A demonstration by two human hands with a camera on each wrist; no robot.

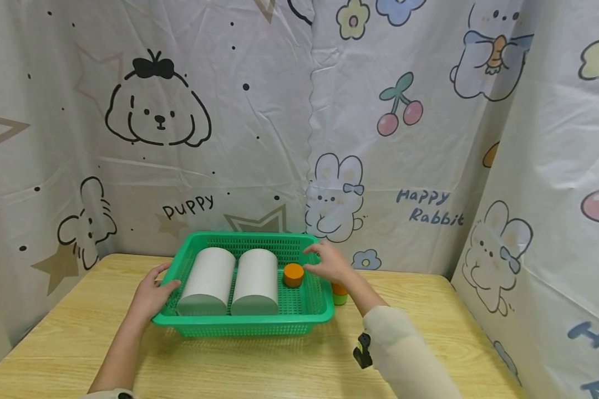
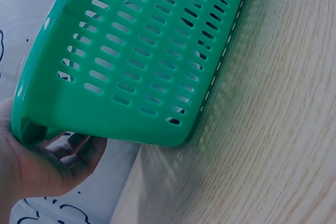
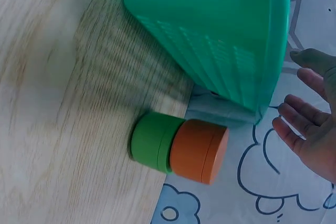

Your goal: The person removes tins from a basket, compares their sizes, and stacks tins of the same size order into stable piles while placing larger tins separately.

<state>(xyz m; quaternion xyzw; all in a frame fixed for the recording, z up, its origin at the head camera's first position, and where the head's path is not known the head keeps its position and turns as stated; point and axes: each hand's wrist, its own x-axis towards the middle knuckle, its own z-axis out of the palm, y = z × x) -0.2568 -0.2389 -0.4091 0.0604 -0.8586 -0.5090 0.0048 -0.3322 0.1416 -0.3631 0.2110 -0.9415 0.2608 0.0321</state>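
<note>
A green plastic basket (image 1: 244,320) with slotted walls is on the table. My left hand (image 1: 150,293) grips its left end, thumb over the rim and fingers curled below it, as the left wrist view shows. Inside lie two white cylinders (image 1: 256,277) side by side, and to their right is a small round orange-topped container (image 1: 293,275). My right hand (image 1: 329,263) hovers at the basket's right rim beside that container, fingers spread and holding nothing. Outside the right end, an orange round container (image 3: 197,150) stands stacked on a green one (image 3: 152,140).
The light wood table (image 1: 389,343) meets a printed curtain (image 1: 259,138) behind the basket and another stretch of curtain on the right. A small black device (image 1: 363,352) is worn at the right sleeve (image 1: 404,343).
</note>
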